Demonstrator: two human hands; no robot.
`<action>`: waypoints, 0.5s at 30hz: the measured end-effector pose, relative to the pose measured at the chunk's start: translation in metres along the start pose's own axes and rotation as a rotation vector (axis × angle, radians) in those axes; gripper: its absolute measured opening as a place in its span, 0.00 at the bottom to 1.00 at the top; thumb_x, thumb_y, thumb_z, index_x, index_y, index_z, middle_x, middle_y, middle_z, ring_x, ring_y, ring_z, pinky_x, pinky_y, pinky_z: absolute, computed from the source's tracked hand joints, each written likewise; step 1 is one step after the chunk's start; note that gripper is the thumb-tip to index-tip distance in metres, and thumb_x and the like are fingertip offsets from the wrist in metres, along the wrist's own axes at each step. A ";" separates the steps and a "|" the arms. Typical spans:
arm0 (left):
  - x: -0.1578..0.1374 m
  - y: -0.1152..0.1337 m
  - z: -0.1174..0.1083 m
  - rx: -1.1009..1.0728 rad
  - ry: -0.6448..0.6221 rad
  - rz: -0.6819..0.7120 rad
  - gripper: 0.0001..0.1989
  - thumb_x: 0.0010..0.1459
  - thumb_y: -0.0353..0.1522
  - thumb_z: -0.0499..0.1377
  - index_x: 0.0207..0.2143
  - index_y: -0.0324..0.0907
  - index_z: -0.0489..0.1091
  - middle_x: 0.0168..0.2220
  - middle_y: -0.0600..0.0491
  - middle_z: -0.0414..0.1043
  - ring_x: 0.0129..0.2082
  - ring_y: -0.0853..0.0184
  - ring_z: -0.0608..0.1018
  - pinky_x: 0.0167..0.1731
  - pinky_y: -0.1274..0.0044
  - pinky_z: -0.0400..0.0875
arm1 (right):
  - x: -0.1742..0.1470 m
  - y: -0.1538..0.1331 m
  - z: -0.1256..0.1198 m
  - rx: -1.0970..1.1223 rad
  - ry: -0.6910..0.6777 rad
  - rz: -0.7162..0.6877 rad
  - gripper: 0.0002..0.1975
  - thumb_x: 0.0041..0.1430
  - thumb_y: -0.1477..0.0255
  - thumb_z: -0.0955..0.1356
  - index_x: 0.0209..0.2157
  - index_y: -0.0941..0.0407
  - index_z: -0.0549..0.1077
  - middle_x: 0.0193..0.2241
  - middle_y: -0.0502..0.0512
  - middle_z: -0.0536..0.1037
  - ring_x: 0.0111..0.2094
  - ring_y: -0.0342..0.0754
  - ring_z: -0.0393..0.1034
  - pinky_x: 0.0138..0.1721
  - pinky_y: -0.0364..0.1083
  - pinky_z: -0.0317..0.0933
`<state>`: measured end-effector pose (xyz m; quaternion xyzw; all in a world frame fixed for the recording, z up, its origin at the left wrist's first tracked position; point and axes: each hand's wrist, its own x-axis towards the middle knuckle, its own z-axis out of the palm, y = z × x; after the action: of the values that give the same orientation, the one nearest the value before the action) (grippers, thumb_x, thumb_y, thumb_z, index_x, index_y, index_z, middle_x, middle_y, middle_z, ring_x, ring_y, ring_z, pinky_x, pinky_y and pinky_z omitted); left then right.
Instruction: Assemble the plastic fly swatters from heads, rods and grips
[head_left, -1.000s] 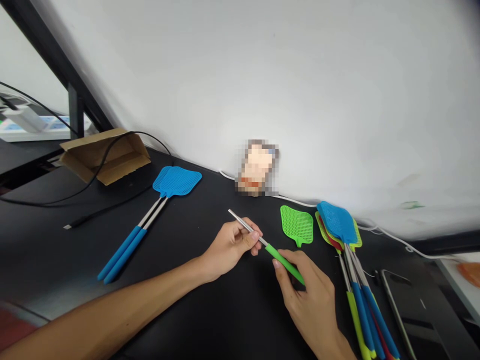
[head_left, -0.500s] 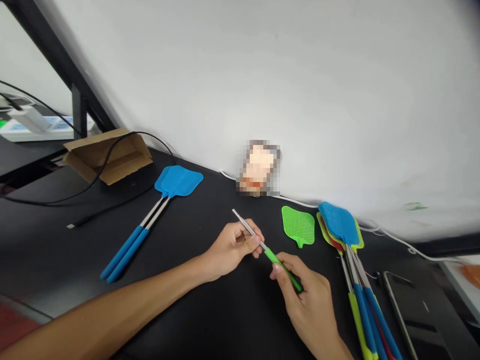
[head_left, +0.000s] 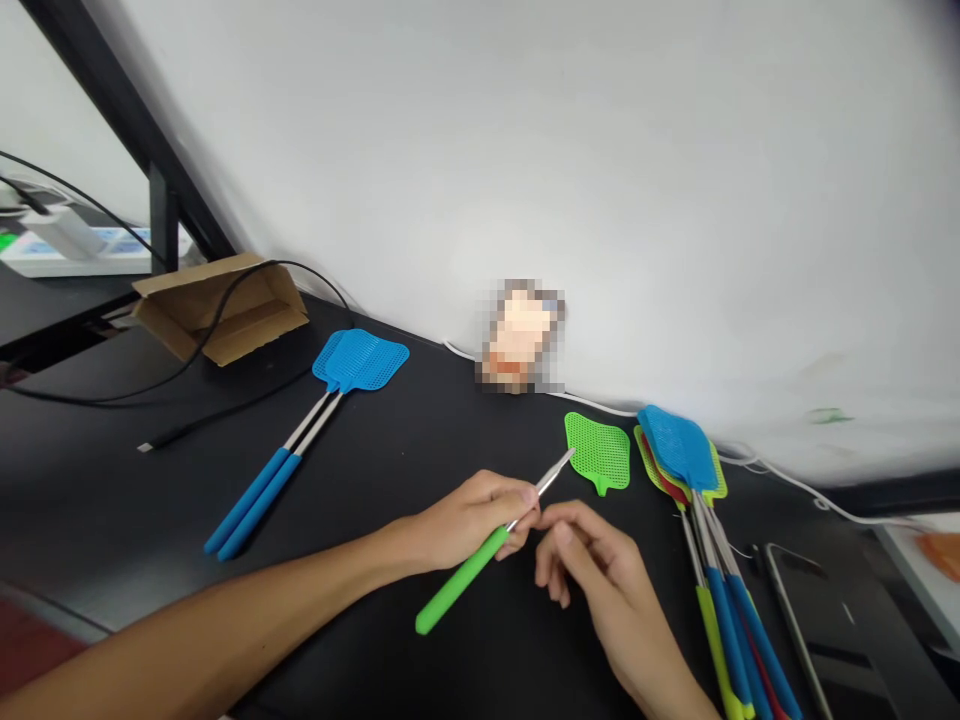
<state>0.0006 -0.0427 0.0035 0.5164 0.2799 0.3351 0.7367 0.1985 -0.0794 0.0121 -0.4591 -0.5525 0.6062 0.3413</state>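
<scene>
My left hand pinches the metal shaft of a fly swatter handle with a green grip. The grip slants down to the left, while the shaft's bare tip points up and right. Close beside it, my right hand is off the handle, its fingers loosely curled and apart. Just beyond the tip, a loose green mesh swatter head lies on the black table. Farther right rests a bunch of fly swatters with blue, red and yellow-green heads. Two blue fly swatters lie side by side on the left.
An open cardboard box stands at the back left, with a black cable around it. A pixelated upright object leans on the white wall. At the right lies a dark phone-like slab. A white power strip sits far left.
The handle has swung round in my left hand: its grip now points down-left and its bare tip up-right. My right hand has let go of the green grip.
</scene>
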 end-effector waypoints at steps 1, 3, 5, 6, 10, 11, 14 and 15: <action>-0.001 0.001 0.000 -0.004 -0.036 -0.020 0.25 0.68 0.50 0.53 0.25 0.41 0.62 0.22 0.58 0.59 0.21 0.72 0.64 0.27 0.76 0.61 | 0.001 0.001 -0.003 0.066 0.057 0.006 0.17 0.71 0.57 0.65 0.49 0.56 0.74 0.26 0.50 0.74 0.24 0.43 0.65 0.26 0.42 0.58; -0.002 0.005 0.001 0.058 -0.097 -0.050 0.25 0.68 0.50 0.54 0.25 0.41 0.62 0.21 0.58 0.60 0.21 0.72 0.64 0.27 0.76 0.61 | 0.003 0.002 -0.009 0.163 0.153 0.001 0.17 0.71 0.58 0.66 0.51 0.55 0.73 0.25 0.48 0.72 0.24 0.42 0.62 0.26 0.42 0.57; -0.004 0.009 0.002 0.148 -0.147 -0.059 0.25 0.69 0.49 0.54 0.24 0.41 0.63 0.21 0.57 0.63 0.22 0.71 0.65 0.27 0.77 0.61 | 0.003 0.001 -0.014 0.199 0.199 -0.019 0.15 0.69 0.59 0.68 0.47 0.56 0.75 0.23 0.47 0.69 0.24 0.42 0.60 0.26 0.42 0.56; -0.005 0.010 0.002 0.181 -0.164 -0.056 0.25 0.69 0.49 0.54 0.25 0.41 0.64 0.21 0.56 0.64 0.22 0.71 0.66 0.28 0.77 0.61 | 0.003 0.001 -0.015 0.209 0.200 -0.031 0.14 0.69 0.59 0.69 0.43 0.57 0.75 0.23 0.47 0.68 0.24 0.42 0.59 0.27 0.43 0.56; -0.008 0.007 0.007 0.130 -0.196 -0.094 0.25 0.70 0.49 0.53 0.28 0.39 0.67 0.21 0.56 0.65 0.22 0.72 0.67 0.27 0.78 0.61 | 0.000 0.001 -0.011 0.240 0.168 -0.051 0.13 0.67 0.59 0.70 0.39 0.56 0.76 0.22 0.46 0.65 0.23 0.41 0.58 0.27 0.43 0.56; -0.008 0.005 0.010 0.096 -0.195 -0.123 0.25 0.70 0.50 0.52 0.28 0.39 0.67 0.21 0.57 0.64 0.20 0.73 0.66 0.25 0.78 0.61 | 0.000 0.002 -0.009 0.243 0.176 -0.061 0.13 0.67 0.59 0.70 0.40 0.56 0.76 0.21 0.45 0.64 0.23 0.41 0.58 0.27 0.43 0.55; -0.009 -0.004 0.021 -0.045 -0.169 -0.207 0.26 0.69 0.53 0.51 0.29 0.41 0.64 0.17 0.60 0.60 0.16 0.74 0.60 0.20 0.79 0.55 | 0.000 0.002 -0.003 0.290 0.260 -0.089 0.14 0.66 0.59 0.71 0.37 0.56 0.76 0.21 0.45 0.62 0.22 0.40 0.56 0.25 0.42 0.54; -0.010 -0.007 0.026 -0.110 -0.161 -0.226 0.26 0.68 0.54 0.50 0.29 0.42 0.62 0.16 0.61 0.58 0.15 0.74 0.58 0.19 0.79 0.53 | 0.001 0.001 -0.003 0.319 0.292 -0.088 0.14 0.65 0.59 0.71 0.36 0.56 0.76 0.21 0.45 0.62 0.22 0.40 0.54 0.25 0.42 0.53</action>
<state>0.0158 -0.0670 0.0060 0.4658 0.2574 0.2222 0.8170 0.2011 -0.0780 0.0106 -0.4578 -0.4138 0.5974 0.5121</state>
